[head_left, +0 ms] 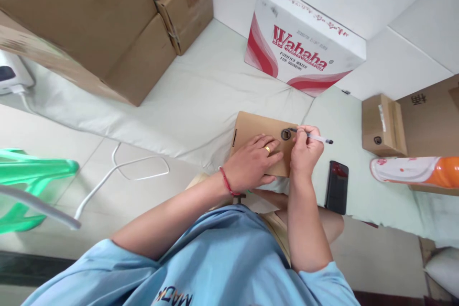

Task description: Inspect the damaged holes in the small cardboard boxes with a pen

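Note:
A flat brown cardboard box [251, 124] lies at the edge of the pale cloth-covered surface, right in front of me. My left hand [253, 160] rests flat on it with the fingers spread, a ring on one finger and a red string at the wrist. In my right hand [306, 150] is a pen [319, 138] with a clear barrel, pinched between thumb and fingers. The pen's tip meets the cardboard by a dark round mark [286, 134] with a small shape inside it.
Large cardboard boxes [118, 48] stand at the left, and a white-and-red water carton [297, 48] at the back. Toward the right are a black phone [337, 186], a small carton [382, 124] and an orange drink bottle [419, 170]. A green stool [32, 177] and a white cable [107, 172] are lower left.

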The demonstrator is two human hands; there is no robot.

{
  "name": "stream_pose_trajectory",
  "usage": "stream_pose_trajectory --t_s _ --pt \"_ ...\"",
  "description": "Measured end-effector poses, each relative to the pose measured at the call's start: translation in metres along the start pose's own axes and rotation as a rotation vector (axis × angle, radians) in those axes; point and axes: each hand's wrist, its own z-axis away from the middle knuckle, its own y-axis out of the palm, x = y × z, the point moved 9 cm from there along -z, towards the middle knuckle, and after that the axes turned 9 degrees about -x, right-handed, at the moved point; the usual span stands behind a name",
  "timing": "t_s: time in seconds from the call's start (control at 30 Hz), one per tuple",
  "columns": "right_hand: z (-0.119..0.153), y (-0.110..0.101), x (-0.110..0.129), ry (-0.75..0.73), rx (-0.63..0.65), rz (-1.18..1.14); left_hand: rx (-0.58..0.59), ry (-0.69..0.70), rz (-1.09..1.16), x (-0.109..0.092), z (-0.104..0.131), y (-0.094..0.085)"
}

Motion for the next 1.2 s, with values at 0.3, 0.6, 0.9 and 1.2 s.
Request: stream_pose_trajectory --t_s 0.3,0.6,0.9,1.2 --pt "0.000 0.004 -0.010 -0.014 0.045 0.089 0.012 -0.007 -0.012 0.000 -0.001 0.001" --pt "0.000 0.007 -0.003 -0.034 0.072 0.092 0.011 -0.006 -0.007 -0.001 0.000 0.000" --pt "0.002 0.007 0.000 -0.036 0.081 0.043 0.004 -0.007 0.003 0.000 -0.001 0.000" --pt "0.004 -0.023 -0.001 -0.010 -0.105 -0.121 0.007 -0.001 -0.002 0.000 0.001 0.003"
